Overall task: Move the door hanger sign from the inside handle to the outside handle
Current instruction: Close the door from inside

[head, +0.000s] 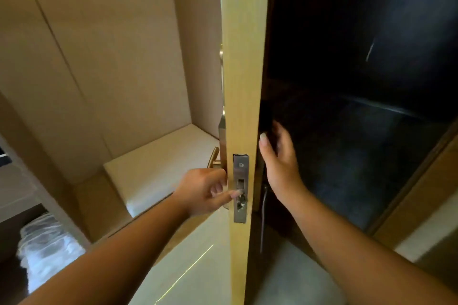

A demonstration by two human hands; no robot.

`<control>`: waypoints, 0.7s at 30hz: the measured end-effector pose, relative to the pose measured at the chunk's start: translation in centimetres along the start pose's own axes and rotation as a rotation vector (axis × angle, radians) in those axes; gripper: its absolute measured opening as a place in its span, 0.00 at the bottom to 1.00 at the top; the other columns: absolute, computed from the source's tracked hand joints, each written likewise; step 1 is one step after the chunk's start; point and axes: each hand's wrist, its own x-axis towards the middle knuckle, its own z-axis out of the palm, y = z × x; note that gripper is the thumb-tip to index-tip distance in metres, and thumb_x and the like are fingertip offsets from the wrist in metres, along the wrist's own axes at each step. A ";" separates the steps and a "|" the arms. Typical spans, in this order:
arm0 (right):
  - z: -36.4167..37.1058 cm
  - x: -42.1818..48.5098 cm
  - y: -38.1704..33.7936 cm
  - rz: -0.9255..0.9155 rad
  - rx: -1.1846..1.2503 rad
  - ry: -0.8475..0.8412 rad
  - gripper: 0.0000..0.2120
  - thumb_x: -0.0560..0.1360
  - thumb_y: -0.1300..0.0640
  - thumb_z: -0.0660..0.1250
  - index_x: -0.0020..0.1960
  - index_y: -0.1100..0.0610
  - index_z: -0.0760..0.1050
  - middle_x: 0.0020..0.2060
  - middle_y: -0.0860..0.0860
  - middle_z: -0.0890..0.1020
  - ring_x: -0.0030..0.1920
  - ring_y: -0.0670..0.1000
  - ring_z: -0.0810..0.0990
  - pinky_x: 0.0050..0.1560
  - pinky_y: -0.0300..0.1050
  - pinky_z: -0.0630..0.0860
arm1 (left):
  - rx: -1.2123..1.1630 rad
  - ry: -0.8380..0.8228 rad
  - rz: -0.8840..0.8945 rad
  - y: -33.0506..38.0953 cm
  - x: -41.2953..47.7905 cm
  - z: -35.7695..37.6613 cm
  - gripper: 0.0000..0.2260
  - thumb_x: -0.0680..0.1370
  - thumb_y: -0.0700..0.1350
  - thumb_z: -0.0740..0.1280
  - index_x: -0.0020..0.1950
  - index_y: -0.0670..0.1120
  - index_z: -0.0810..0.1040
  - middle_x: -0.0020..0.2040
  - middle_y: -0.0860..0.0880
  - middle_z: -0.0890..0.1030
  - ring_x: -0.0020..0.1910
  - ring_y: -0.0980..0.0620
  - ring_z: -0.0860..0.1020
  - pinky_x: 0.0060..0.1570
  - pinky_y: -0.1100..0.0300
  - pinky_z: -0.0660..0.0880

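Note:
The door [244, 82] stands ajar and I see its light wood edge head-on, with the steel latch plate [240, 188] low on it. The gold inside handle [214, 157] sticks out on the left face. My left hand [207, 190] is just below it, fingers loosely curled and the index fingertip on the latch plate, holding nothing. On the dark outer side my right hand [278, 163] pinches a dark flat piece, seemingly the door hanger sign [266, 116], against the door above the dark outside handle [264, 205]. The sign is barely visible in the shadow.
Beige wall panels [99, 57] and a white padded bench [158, 168] fill the niche to the left. Crinkled clear plastic [47, 242] lies at the lower left. A dark glossy wall [359, 82] and a wooden frame [421, 193] are on the right.

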 end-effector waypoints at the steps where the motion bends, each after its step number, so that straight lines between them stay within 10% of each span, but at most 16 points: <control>1: -1.3 -0.2 -0.5 -0.056 -0.002 0.051 0.23 0.68 0.35 0.63 0.62 0.35 0.65 0.65 0.48 0.73 0.64 0.45 0.73 0.63 0.48 0.73 | 0.004 0.007 0.087 0.5 1.3 0.8 0.28 0.76 0.68 0.55 0.44 0.45 0.79 0.35 0.50 0.80 0.32 0.54 0.78 0.33 0.60 0.76; 8: -12.0 0.7 -0.8 -0.130 -0.159 0.346 0.43 0.63 0.37 0.66 0.72 0.54 0.58 0.60 0.53 0.74 0.55 0.47 0.77 0.49 0.37 0.76 | 0.017 -0.074 0.420 2.9 11.6 8.2 0.11 0.76 0.57 0.63 0.45 0.50 0.74 0.35 0.51 0.77 0.32 0.56 0.72 0.31 0.62 0.69; 13: -19.7 2.7 0.0 -0.072 -0.260 0.542 0.34 0.67 0.29 0.56 0.63 0.52 0.66 0.51 0.49 0.77 0.46 0.36 0.77 0.46 0.28 0.72 | 0.086 -0.170 0.608 5.7 19.9 14.8 0.12 0.77 0.58 0.62 0.47 0.51 0.75 0.40 0.51 0.78 0.37 0.53 0.74 0.36 0.58 0.73; 17: -23.9 4.6 1.2 0.147 -0.289 0.816 0.47 0.62 0.22 0.47 0.70 0.51 0.63 0.68 0.54 0.71 0.67 0.51 0.69 0.63 0.47 0.66 | 0.170 -0.546 0.563 8.4 25.9 19.8 0.24 0.79 0.65 0.50 0.47 0.49 0.77 0.38 0.48 0.79 0.36 0.49 0.75 0.36 0.54 0.69; 21: -28.2 5.9 1.3 0.290 -0.309 0.897 0.30 0.66 0.24 0.46 0.52 0.44 0.70 0.54 0.47 0.76 0.59 0.54 0.77 0.57 0.52 0.76 | 0.261 -0.568 0.685 11.6 29.9 23.5 0.33 0.74 0.69 0.38 0.33 0.50 0.72 0.29 0.50 0.71 0.28 0.53 0.69 0.27 0.56 0.62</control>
